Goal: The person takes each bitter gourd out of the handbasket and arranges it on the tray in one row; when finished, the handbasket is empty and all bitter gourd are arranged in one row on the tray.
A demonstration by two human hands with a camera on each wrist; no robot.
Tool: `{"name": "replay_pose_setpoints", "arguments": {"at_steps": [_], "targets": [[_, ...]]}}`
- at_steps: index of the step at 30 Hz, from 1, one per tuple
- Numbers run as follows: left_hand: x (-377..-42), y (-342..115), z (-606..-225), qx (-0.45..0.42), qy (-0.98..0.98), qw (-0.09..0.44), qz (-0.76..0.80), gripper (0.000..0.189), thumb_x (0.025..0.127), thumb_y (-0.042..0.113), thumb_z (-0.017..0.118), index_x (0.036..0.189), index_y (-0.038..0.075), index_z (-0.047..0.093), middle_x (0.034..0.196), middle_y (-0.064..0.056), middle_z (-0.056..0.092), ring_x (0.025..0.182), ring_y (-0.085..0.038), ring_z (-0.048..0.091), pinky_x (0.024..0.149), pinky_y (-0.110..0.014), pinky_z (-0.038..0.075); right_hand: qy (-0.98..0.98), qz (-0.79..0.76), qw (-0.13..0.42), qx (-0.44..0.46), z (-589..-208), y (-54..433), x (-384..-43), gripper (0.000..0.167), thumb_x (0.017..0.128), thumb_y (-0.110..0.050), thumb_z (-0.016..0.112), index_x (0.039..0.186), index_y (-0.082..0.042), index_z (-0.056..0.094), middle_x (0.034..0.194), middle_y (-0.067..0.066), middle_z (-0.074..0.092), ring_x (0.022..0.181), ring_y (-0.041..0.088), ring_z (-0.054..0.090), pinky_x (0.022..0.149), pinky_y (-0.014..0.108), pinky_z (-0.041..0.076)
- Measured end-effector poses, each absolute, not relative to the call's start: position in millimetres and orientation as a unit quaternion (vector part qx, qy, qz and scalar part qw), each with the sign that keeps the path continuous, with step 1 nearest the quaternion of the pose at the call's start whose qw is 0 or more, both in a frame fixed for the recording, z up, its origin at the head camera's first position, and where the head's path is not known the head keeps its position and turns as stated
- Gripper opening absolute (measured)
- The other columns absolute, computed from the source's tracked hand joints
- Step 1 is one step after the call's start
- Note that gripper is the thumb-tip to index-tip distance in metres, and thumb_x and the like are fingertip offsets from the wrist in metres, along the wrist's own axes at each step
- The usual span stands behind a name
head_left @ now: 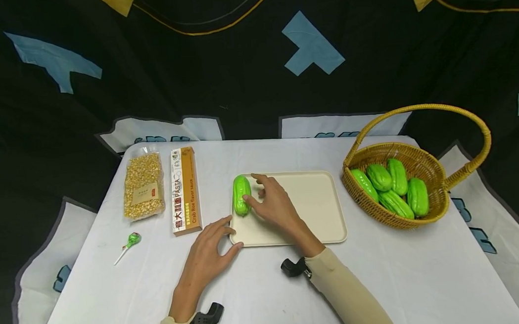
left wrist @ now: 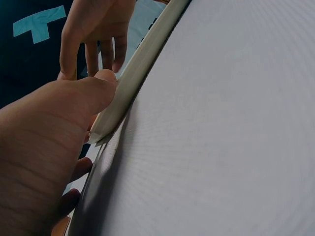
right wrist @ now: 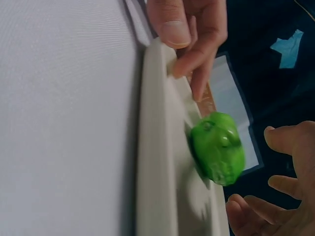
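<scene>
A glossy green ridged vegetable (head_left: 241,195) lies lengthwise along the left side of a cream rectangular tray (head_left: 306,203). My right hand (head_left: 273,201) hovers over the tray just right of the vegetable, fingers spread and thumb apart. The right wrist view shows a gap between that hand (right wrist: 290,196) and the green vegetable (right wrist: 218,148). At the tray's near left corner, my left hand (head_left: 209,254) holds the rim, thumb on the front edge and fingers at the left edge. The left wrist view shows its thumb (left wrist: 101,91) against the tray rim (left wrist: 130,83).
A wicker basket (head_left: 392,149) with a tall handle stands right of the tray, holding several similar green vegetables (head_left: 393,203). To the left lie an orange-and-white pasta box (head_left: 184,191), a bag of corn kernels (head_left: 144,184) and a green-wrapped lollipop (head_left: 132,240). A white cloth covers the table.
</scene>
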State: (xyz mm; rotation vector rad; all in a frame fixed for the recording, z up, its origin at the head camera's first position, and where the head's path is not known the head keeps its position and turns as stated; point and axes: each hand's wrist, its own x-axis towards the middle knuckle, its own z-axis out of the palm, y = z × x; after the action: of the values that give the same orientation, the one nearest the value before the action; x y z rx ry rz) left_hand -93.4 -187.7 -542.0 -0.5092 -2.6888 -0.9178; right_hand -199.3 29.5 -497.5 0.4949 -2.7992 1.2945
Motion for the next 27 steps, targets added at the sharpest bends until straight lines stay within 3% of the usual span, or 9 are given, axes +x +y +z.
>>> {"name": "replay_pose_setpoints", "arguments": {"at_steps": [14, 27], "targets": [[-93, -188, -543, -0.178, -0.921, 0.137, -0.318, 0.034, 0.088, 0.031, 0.091, 0.112, 0.012, 0.074, 0.152, -0.008, 0.063, 0.137, -0.032, 0.062, 0.117, -0.049, 0.049, -0.89, 0.431, 0.045, 0.14, -471, 67, -186, 0.061, 0.101, -0.037, 0.077, 0.154, -0.015, 0.056, 0.135, 0.013, 0.069, 0.107, 0.026, 0.074, 0.087, 0.042, 0.064], [-92, -188, -542, -0.172, -0.921, 0.134, -0.322, 0.034, 0.088, 0.03, 0.092, 0.111, 0.012, 0.074, 0.153, -0.008, 0.063, 0.138, -0.032, 0.061, 0.118, -0.048, 0.048, -0.877, 0.46, 0.084, 0.109, -464, 125, -179, 0.051, 0.1, -0.026, 0.079, 0.143, -0.005, 0.062, 0.132, 0.023, 0.068, 0.111, 0.044, 0.072, 0.092, 0.055, 0.064]]}}
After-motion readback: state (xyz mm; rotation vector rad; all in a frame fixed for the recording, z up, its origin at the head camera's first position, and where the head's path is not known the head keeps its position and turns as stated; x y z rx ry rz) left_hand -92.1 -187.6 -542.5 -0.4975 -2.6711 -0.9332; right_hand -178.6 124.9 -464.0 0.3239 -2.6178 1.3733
